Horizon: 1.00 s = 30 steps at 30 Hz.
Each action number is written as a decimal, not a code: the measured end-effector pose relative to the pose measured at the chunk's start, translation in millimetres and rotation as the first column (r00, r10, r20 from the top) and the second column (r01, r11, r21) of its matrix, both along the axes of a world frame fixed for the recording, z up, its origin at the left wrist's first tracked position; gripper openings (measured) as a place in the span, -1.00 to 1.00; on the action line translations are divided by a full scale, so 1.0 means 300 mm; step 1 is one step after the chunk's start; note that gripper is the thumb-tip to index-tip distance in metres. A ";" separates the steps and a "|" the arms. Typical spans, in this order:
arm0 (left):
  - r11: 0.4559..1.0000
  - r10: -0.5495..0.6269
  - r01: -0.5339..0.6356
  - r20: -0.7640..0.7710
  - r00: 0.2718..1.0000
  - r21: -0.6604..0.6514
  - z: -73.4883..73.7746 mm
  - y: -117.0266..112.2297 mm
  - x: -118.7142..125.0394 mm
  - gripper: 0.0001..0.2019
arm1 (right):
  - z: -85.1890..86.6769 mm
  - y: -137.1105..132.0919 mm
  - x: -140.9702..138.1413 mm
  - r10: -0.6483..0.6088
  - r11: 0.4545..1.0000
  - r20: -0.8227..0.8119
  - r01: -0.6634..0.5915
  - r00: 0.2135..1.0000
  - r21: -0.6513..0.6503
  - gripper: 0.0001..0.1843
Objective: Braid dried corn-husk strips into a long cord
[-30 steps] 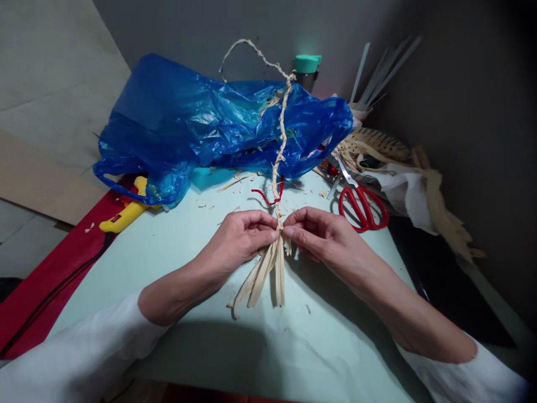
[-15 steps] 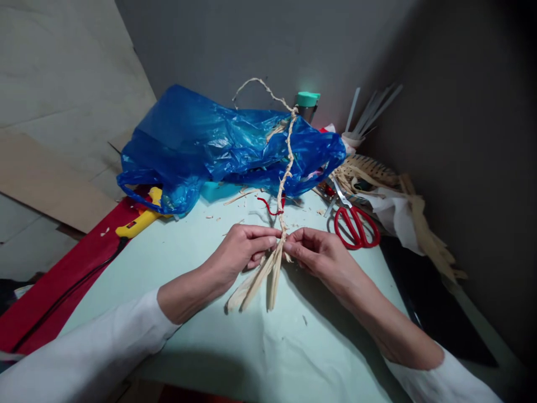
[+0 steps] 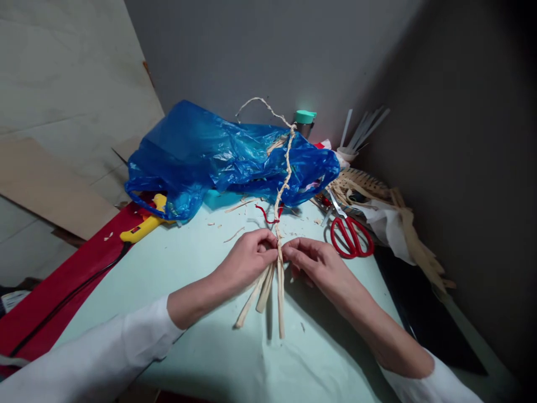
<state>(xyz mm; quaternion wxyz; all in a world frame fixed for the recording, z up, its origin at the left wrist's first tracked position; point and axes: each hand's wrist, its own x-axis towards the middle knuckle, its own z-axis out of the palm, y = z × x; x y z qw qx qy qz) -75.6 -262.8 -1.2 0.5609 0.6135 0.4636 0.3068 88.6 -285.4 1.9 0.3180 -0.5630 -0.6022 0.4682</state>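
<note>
A braided straw cord (image 3: 284, 179) runs up from my hands over a blue plastic bag (image 3: 218, 154) and curls at its far end. My left hand (image 3: 247, 260) and my right hand (image 3: 312, 260) meet fingertip to fingertip on the pale green table (image 3: 176, 280), both pinched on the cord where the braid ends. Below the pinch, loose flat straw strips (image 3: 268, 291) fan out toward me. A short red thread (image 3: 266, 215) is tied round the cord just above my fingers.
Red-handled scissors (image 3: 351, 238) lie right of my hands. Behind them are a woven straw piece (image 3: 364, 184), white cloth (image 3: 388, 224) and a cup of sticks (image 3: 348, 151). A yellow glue gun (image 3: 145, 224) lies on red cloth (image 3: 62, 285) at the left. A green-capped bottle (image 3: 304, 120) stands behind the bag.
The view has tilted up, so everything sits lower and smaller. My hands stay pinched on the cord; the loose strips now hang straighter and more spread out.
</note>
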 end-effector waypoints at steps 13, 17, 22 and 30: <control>0.977 -0.100 0.128 -0.163 0.981 0.169 0.006 0.016 -0.017 -0.94 | -0.026 0.010 0.019 0.087 0.994 -0.005 -0.087 0.996 0.059 -0.77; 0.988 -0.127 0.134 0.093 0.988 -0.080 0.014 0.028 -0.030 -0.93 | -0.022 0.011 0.025 0.091 0.996 -0.083 -0.089 0.992 0.024 -0.75; 0.959 -0.034 0.104 0.256 0.966 -0.263 0.021 0.014 -0.015 -0.92 | -0.009 0.005 0.010 0.081 0.997 -0.201 -0.082 0.976 0.004 -0.77; 0.957 0.020 0.051 0.241 0.970 -0.287 0.013 -0.014 0.024 -0.86 | -0.042 -0.001 -0.009 0.055 0.993 -0.288 -0.083 0.956 -0.089 -0.77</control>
